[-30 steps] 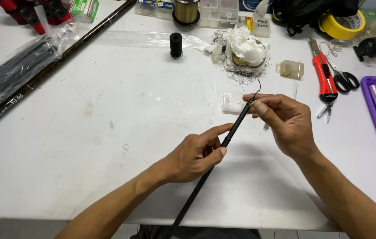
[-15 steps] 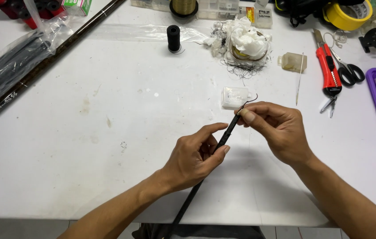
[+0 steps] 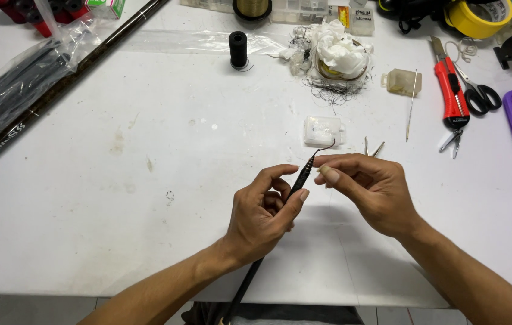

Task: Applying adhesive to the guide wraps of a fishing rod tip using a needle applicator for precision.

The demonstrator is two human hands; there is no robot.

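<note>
A big white table fills the view, smooth but marked with little grey smudges. Near its middle lies a small clear plastic box, flat and square.

Just below that box, two bare hands meet. The left hand has its fingers curled tight around a thin black rod. The rod is long, round and dull, and it runs down past the table edge. A tiny curved black thread pokes out of its top end, close to the box. The right hand sits just right of the rod tip, its thumb and first finger nearly pinched together at the tip; I cannot tell if they hold anything.

Up above the box is a lump of crumpled white tissue with tangled dark thread around it. Left of that stands a small black spool. Right of the box are a thin metal needle, a red cutter knife and black-handled scissors. Far left of the box lie long dark rods in a shiny clear bag.
</note>
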